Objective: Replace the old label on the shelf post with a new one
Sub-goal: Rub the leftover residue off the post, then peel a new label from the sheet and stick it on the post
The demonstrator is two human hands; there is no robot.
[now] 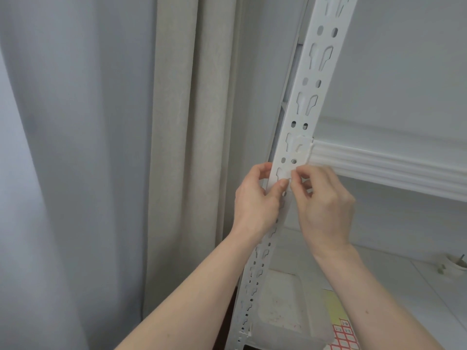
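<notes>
A white perforated shelf post point(307, 104) runs diagonally from top right to bottom centre. A pale, near-transparent label point(284, 176) lies on the post just below the shelf beam. My left hand point(257, 198) wraps the post's left edge, its thumb pressing the label's lower part. My right hand point(324, 205) pinches at the label's right edge with thumb and fingertips. Whether an edge is lifted off the post cannot be told. A sheet of red-bordered stickers point(345, 337) lies on the lower shelf at the bottom right.
A white ribbed shelf beam point(389, 168) joins the post on the right. On the lower shelf point(404, 281) sit a translucent plastic container point(283, 306), a yellow pad point(334, 306) and a small white object point(454, 266). Beige and grey curtains point(177, 147) hang to the left.
</notes>
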